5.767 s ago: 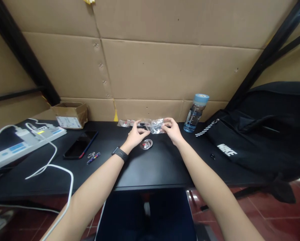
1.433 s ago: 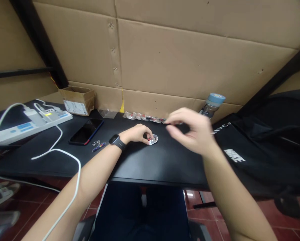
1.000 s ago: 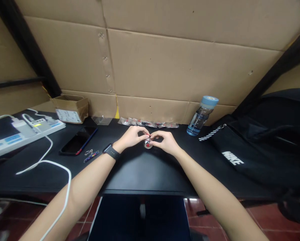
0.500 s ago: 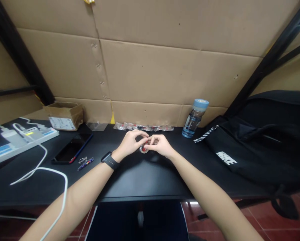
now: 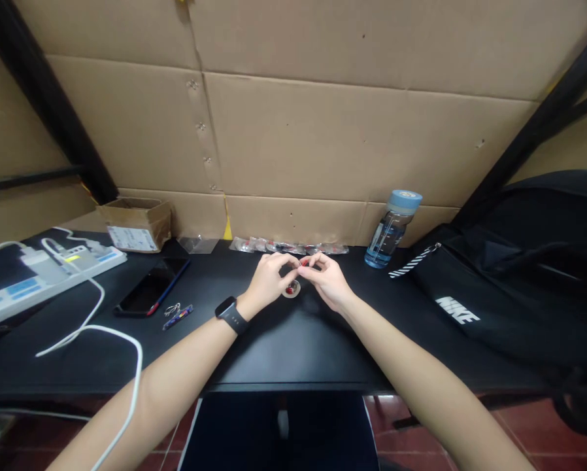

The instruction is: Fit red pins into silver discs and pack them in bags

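My left hand (image 5: 268,280), with a black watch (image 5: 231,314) on its wrist, is closed in a pinch above the table. Its fingertips meet those of my right hand (image 5: 329,282), which pinches a small red piece (image 5: 304,262). What exactly sits between the left fingertips is too small to make out. Just below the fingers rests a small round, pale-rimmed holder (image 5: 291,294) with red bits inside, partly covered by the left hand.
Small clear packets (image 5: 286,247) line the cardboard wall behind. To the right are a water bottle (image 5: 389,232) and a black bag (image 5: 499,281). On the left lie a phone (image 5: 152,286), a keychain (image 5: 178,317), a power strip (image 5: 53,271) and a cardboard box (image 5: 141,226).
My right fingers have lifted off the round holder, and a red piece now shows at the fingertips. The whole view has shifted slightly, with objects appearing further right.
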The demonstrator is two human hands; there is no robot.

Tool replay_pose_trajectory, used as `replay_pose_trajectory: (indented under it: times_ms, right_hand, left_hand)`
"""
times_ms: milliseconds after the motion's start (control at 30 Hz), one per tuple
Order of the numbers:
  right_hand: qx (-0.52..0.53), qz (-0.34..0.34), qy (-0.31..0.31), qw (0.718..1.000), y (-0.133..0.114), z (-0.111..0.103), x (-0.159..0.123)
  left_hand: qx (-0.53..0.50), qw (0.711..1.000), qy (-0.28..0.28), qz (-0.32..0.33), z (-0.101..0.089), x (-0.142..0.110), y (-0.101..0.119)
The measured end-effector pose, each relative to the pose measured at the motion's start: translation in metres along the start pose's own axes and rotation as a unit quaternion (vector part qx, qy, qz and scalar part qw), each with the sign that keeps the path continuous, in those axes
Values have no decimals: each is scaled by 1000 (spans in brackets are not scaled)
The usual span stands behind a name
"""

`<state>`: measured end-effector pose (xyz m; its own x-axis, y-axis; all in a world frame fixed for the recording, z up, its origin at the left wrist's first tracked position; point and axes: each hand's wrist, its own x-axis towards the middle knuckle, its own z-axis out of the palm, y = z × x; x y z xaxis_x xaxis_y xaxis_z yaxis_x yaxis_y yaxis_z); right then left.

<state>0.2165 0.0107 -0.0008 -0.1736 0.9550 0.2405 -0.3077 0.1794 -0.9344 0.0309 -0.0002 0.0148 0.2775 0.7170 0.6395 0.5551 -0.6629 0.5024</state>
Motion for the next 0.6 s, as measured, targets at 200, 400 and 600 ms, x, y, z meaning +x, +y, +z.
replay_pose_trajectory:
  times_ms: [200,400,600]
  right_hand:
    - [-56,-34,34,997,-1,-1,2]
    - [-191,-73,56,977,-9,-30,17]
    - [-594,-35,-53,802,-28,-92,32]
  left_hand:
    - [-55,998,-10,-41,-2,4,3]
    - [46,995,-62,-58,-25,11,-25]
    - [252,943,-96,-197,-75,5,-76]
